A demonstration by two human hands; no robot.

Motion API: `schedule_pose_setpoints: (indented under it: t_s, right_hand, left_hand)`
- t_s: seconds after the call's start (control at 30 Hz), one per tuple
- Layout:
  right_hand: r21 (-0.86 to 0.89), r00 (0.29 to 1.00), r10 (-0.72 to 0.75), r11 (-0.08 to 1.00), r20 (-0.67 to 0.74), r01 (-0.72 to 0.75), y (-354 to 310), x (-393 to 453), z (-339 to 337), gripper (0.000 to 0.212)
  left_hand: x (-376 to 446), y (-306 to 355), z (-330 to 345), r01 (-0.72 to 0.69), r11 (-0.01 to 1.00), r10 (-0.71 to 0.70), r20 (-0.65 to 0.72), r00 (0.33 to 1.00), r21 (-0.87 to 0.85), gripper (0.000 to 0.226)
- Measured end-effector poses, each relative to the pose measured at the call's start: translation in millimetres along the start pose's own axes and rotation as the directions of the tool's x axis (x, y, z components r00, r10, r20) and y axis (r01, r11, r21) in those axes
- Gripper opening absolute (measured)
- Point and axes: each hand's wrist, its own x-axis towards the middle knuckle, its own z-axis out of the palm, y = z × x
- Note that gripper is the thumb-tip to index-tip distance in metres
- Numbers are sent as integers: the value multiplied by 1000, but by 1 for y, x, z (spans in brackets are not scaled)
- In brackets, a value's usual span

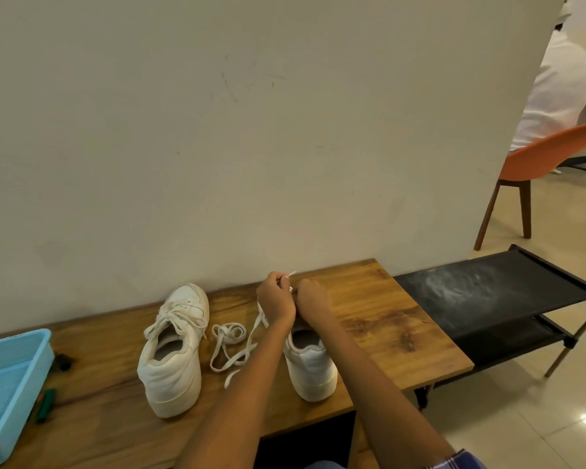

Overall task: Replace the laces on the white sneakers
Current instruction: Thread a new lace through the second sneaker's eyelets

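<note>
Both hands are working over the right sneaker point(310, 363), the left hand point(276, 301) pinching the lace tip point(291, 274), which is pointing up-right, beside the curled right hand point(313, 301).

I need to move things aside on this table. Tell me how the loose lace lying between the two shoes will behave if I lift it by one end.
The loose lace will probably hang limp: it lies in soft loops and curves on the table. It looks flat and thin, so likely very light. Its loops cross each other, so it may snag or tangle.
</note>
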Motion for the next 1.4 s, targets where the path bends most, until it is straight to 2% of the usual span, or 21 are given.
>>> schedule_pose_setpoints:
  t_s: [0.17,0.27,0.37,0.43,0.77,0.83,1.03,1.13,1.3,1.4]
  right_hand:
    - [184,999,35,982,-1,-34,10,5,2,23]
    - [290,997,76,954,16,-78,12,4,0,20]
    - [369,991,128,920,36,-133,14,2,-3,24]
    - [383,988,144,911,47,-151,13,3,-3,27]
    - [429,981,188,884,43,-188,12,1,0,31]
    - [427,982,186,885,39,-185,11,1,-1,32]
    - [411,983,180,894,31,-177,11,0,-2,32]
    - [401,984,176,900,30,-173,11,0,-1,31]
    - [417,979,203,887,36,-199,12,1,0,25]
    - [382,986,160,910,36,-162,12,0,-1,23]
  left_hand:
    - [-2,-1,-10,-23,1000,23,-36,999,10,12]
    - [1,-4,-14,-72,975,61,59,996,210,15]
    - [3,-3,-16,-151,907,72,207,976,394,21]
    - [3,-4,-17,-182,873,71,251,965,453,20]
    - [0,-2,-17,-104,906,-13,272,962,411,21]
    - [-3,0,-13,-113,885,-37,310,950,451,25]
    - [-6,0,-6,-74,915,-29,246,969,397,29]
    - [-9,1,-3,-187,822,-13,346,938,537,31]
    - [-2,-1,-13,-141,858,29,227,973,494,30]
    - [-4,2,-17,-129,855,12,229,973,502,27]
